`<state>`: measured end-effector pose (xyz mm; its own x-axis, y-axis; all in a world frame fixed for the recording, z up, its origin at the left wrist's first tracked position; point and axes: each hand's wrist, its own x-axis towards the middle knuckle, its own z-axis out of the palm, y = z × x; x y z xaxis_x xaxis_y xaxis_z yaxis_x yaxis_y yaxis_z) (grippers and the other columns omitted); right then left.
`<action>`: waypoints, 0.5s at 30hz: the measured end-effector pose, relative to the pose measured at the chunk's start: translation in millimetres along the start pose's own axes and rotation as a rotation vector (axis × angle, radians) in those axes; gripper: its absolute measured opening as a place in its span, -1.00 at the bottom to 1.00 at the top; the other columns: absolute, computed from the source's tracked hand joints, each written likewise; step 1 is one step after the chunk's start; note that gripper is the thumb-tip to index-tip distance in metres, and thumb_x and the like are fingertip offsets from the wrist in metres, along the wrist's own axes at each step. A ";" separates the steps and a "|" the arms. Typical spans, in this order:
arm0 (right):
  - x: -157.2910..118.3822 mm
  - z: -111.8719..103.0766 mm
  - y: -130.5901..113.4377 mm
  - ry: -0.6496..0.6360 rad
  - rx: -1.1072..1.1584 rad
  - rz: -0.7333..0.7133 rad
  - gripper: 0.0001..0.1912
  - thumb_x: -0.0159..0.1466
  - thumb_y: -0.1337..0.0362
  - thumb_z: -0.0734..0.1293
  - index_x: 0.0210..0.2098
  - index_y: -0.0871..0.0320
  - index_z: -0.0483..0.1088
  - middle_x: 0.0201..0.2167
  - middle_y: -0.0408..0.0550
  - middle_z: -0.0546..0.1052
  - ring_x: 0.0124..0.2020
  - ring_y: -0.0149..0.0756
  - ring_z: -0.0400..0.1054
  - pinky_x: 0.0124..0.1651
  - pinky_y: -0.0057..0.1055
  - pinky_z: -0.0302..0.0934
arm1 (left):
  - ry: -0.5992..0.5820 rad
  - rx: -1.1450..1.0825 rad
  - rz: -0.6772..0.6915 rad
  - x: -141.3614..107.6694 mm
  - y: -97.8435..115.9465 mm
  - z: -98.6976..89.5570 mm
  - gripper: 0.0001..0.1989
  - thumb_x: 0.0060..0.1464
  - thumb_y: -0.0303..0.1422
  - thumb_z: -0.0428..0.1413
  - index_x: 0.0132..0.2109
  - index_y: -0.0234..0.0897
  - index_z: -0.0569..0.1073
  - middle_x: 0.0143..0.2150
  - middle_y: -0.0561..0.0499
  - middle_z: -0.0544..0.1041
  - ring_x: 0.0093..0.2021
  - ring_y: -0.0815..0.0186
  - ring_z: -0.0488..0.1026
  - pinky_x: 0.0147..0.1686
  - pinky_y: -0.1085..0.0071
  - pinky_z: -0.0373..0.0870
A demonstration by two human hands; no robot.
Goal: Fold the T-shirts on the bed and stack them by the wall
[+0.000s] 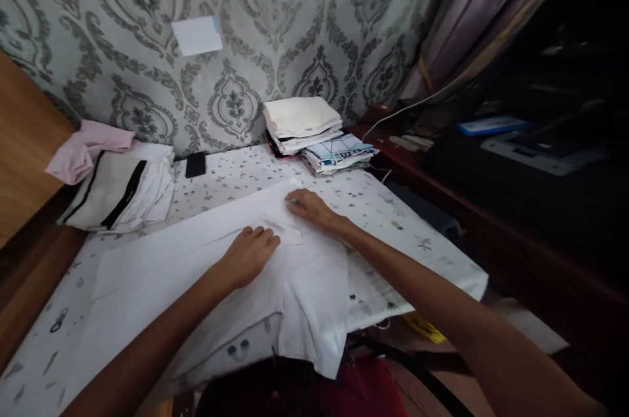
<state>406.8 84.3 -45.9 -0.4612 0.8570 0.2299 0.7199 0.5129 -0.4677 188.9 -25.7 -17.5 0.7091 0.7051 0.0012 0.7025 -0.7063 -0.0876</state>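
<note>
A white shirt [196, 273] lies spread over the table, its sleeve and hem draping past the front edge. My left hand [253, 252] presses on the middle of the shirt with its fingers curled into the fabric. Farther away and to the right, my right hand [312, 208] has its fingers bent together at the shirt's far right part, pinching the cloth. Small creases run through the fabric between the two hands. The fingertips of my left hand are partly hidden.
Folded clothes [302, 119] are stacked at the back by the wall. More clothes [122, 191], one pink [86, 148], lie at the left near a black phone [195, 164]. A patterned cloth [393, 227] covers the table. A white cable [417, 103] runs at the right.
</note>
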 end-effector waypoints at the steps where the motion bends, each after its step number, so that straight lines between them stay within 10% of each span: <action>1: -0.5 3.2 2.6 -0.007 -0.011 -0.018 -0.76 0.29 0.34 0.33 -0.05 0.22 0.51 0.04 0.13 0.56 0.10 -0.10 0.41 0.18 -0.18 0.24 | -0.022 0.027 -0.022 3.4 -0.8 0.8 -0.65 0.18 -0.64 -0.17 -0.13 -0.27 0.44 -0.17 -0.13 0.52 -0.15 0.13 0.44 -0.18 0.20 0.33; 15: -1.1 30.4 41.8 0.171 0.139 -0.096 -0.61 0.22 0.54 0.23 -0.10 0.13 0.56 0.06 0.02 0.57 0.14 -0.16 0.42 0.25 -0.13 0.25 | -0.026 -0.263 -0.028 -14.3 -31.2 -11.9 -0.79 0.24 -0.45 -0.08 -0.20 -0.24 0.46 -0.26 -0.02 0.51 -0.22 0.22 0.43 -0.14 0.26 0.34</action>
<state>421.6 103.3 -91.6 -0.4212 0.8066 0.4146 0.5934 0.5909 -0.5466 157.6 -14.5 -2.9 0.6899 0.7234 -0.0254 0.7157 -0.6764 0.1742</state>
